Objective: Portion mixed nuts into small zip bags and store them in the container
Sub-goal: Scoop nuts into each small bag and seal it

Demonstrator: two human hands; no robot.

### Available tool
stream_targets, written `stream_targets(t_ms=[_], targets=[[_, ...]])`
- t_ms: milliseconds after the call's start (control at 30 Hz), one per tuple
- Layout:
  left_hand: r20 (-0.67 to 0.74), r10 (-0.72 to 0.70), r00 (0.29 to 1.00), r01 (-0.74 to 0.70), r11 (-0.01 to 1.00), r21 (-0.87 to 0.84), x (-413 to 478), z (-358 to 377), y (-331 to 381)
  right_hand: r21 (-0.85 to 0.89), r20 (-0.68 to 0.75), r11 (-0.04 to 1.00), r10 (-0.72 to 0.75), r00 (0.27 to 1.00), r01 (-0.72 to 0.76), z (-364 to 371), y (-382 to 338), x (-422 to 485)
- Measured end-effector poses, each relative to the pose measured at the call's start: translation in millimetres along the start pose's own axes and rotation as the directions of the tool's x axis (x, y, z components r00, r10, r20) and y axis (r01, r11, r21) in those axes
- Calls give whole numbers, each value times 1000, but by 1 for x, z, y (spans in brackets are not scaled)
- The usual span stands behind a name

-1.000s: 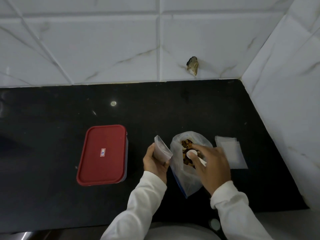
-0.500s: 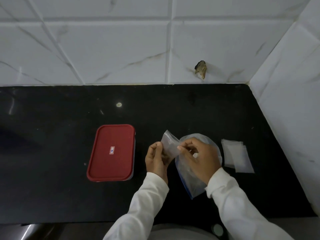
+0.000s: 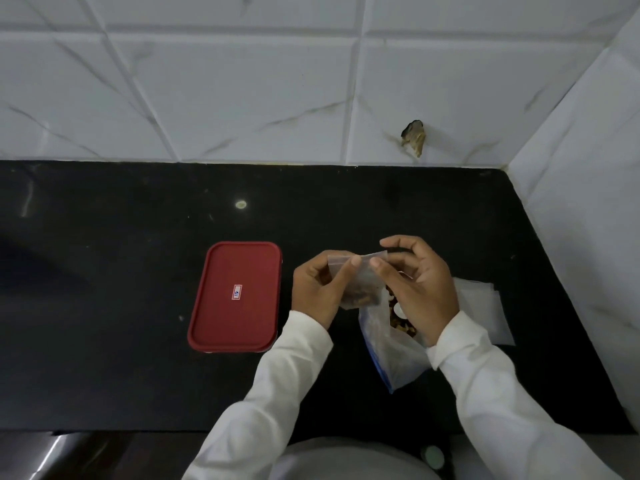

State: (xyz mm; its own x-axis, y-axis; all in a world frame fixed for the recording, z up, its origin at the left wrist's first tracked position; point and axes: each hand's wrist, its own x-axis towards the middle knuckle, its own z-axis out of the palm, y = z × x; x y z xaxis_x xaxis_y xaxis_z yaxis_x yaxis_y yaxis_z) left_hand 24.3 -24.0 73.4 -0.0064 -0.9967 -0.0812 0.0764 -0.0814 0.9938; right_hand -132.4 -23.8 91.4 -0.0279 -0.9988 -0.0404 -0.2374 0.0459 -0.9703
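A small clear zip bag (image 3: 362, 284) with brown nuts at its bottom hangs between my two hands above the black counter. My left hand (image 3: 317, 289) grips its left side, thumb and finger on the top strip. My right hand (image 3: 417, 282) pinches the same strip from the right. Below my right hand lies the large clear bag of mixed nuts (image 3: 394, 355), open, with a white scoop (image 3: 398, 310) partly visible inside. The red-lidded container (image 3: 235, 296) sits shut to the left of my hands.
A stack of empty small zip bags (image 3: 485, 308) lies on the counter (image 3: 104, 271) to the right, close to the tiled side wall (image 3: 581, 220). The tiled back wall has a chipped hole (image 3: 413, 136).
My right hand left the scoop in the large bag and came up to the small bag. Both hands now pinch the small bag's top strip, held a little higher.
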Motion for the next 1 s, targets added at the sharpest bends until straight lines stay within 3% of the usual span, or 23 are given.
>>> stream_targets(t_ms=[200, 400, 533, 633, 1000], targets=[[22, -83, 996, 82, 996, 47, 7, 3, -6, 119, -96, 987, 120, 988, -108, 13, 7, -2], [-17, -158, 987, 159, 985, 71, 7, 8, -9, 113, -166, 989, 111, 980, -93, 23, 13, -3], [-99, -298, 949, 288, 952, -101, 6, 14, -10, 207, -208, 966, 201, 957, -158, 22, 15, -1], [-79, -383, 920, 359, 907, -220, 7, 13, -12, 317, -229, 927, 280, 932, -200, 18, 13, 1], [-100, -377, 921, 357, 917, -178, 7, 12, -10, 485, -270, 826, 454, 849, -288, 21, 26, 5]])
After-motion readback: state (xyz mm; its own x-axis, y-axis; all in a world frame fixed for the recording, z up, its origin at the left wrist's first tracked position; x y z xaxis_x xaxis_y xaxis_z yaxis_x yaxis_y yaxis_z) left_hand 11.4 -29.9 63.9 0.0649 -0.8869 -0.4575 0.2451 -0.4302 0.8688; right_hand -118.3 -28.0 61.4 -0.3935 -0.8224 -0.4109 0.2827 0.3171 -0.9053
